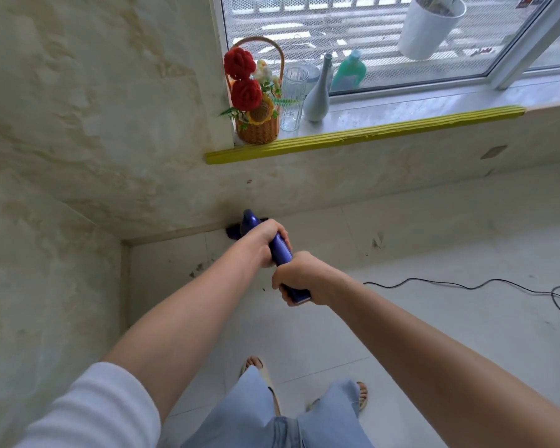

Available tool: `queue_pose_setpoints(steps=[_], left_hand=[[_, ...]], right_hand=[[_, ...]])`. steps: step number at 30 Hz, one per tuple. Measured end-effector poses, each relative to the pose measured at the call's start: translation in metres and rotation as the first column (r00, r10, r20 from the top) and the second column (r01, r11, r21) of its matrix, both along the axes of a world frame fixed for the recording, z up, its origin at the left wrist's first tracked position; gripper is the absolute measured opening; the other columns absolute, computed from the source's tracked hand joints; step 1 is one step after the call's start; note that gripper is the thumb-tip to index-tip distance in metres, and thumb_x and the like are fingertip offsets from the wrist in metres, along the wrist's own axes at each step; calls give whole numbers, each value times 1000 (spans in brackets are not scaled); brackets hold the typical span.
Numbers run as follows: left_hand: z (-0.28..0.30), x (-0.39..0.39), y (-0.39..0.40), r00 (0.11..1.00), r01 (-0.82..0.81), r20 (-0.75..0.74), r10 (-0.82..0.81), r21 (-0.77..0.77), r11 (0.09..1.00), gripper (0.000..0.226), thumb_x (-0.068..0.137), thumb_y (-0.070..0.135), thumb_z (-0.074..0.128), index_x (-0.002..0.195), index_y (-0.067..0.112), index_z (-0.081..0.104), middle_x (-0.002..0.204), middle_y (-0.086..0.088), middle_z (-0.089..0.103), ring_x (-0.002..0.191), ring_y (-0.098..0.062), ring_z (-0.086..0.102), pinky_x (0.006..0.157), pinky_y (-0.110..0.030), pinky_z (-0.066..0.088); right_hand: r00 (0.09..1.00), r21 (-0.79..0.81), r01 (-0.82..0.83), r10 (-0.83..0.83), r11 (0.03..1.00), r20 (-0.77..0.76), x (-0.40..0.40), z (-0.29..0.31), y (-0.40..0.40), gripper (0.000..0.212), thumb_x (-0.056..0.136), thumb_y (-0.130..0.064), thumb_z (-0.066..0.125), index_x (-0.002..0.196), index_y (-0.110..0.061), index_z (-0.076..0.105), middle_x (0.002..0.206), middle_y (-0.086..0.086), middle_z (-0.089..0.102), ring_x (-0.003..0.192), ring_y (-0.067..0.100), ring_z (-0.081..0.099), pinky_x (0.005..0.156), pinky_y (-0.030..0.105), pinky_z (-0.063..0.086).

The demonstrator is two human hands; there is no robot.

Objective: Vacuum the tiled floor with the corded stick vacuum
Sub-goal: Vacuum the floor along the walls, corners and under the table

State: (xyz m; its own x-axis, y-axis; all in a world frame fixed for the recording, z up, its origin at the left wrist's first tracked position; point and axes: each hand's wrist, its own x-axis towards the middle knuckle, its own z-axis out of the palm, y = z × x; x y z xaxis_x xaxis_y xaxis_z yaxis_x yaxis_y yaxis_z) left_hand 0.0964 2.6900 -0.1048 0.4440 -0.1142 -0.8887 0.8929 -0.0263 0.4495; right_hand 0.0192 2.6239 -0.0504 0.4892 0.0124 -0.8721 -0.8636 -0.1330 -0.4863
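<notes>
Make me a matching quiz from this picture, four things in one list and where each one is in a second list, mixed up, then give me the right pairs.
Things:
1. wicker flower basket
2. black cord
3. vacuum head
4. white plant pot

Places:
A. against the base of the wall below the sill
B. behind the window glass, upper right
C. at the left end of the windowsill
D. trailing over the floor tiles on the right

Pairs: 1-C, 2-D, 3-A, 4-B

Counts at the windowsill

One vacuum point(280, 250), two hands, one flower basket point(256, 124), one glass point(293, 95), one vase point(317, 98), one bottle point(349, 71), one pot point(429, 25).
</notes>
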Motion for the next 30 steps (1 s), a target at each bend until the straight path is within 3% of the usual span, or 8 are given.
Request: queue_pose_setpoints(steps=[4, 11, 16, 19, 24, 30], left_hand=[[-5, 20, 7, 1000, 0, 3, 0, 47, 999, 30, 86, 1, 41, 57, 10, 40, 31, -1, 41, 22, -14, 38, 49, -22, 33], [-11, 16, -10, 991, 134, -8, -134, 130, 982, 32, 82, 3, 38, 50, 5, 40, 30, -3, 41, 50, -20, 37, 53, -24, 34], [-3, 2, -45, 983, 178, 14, -184, 194, 965, 30, 85, 4, 37, 55, 8, 42, 46, -4, 48, 51, -19, 43, 58, -23, 37], [-7, -13, -72, 985, 156, 42, -168, 211, 965, 29, 87, 3, 35, 60, 7, 43, 56, -6, 47, 49, -19, 44, 50, -22, 39], [-16, -35, -110, 988, 126, 64, -143, 214, 969, 24, 87, 3, 33, 66, 8, 44, 57, -5, 48, 47, -19, 44, 51, -20, 38], [-28, -24, -96, 996, 77, 28, -82, 170, 982, 22, 85, 6, 37, 64, 11, 41, 47, 1, 46, 47, -15, 42, 51, -22, 38]], right_hand=[[998, 40, 45, -46, 998, 37, 16, -3, 8, 22, 82, 13, 51, 82, -7, 42, 67, 7, 42, 51, 17, 42, 37, 15, 39], [996, 84, 80, -82, 993, 25, 5, -5, -6, 19, 85, 11, 47, 80, -7, 43, 61, 6, 42, 43, 14, 41, 37, 16, 37], [989, 130, 141, -145, 981, 18, -13, -8, -37, 20, 86, 10, 46, 79, -8, 42, 59, 5, 41, 41, 13, 39, 37, 17, 36], [985, 150, 172, -173, 974, -4, -29, -12, -60, 21, 86, 10, 47, 79, -9, 41, 57, 4, 41, 38, 12, 38, 37, 17, 35], [981, 159, 192, -190, 968, -30, -52, -21, -95, 21, 87, 9, 48, 83, -10, 39, 59, 5, 40, 40, 12, 38, 38, 17, 34], [996, 90, 87, -89, 992, 17, -39, -27, -86, 16, 86, 7, 48, 82, -7, 42, 60, 6, 42, 43, 15, 41, 39, 20, 38]])
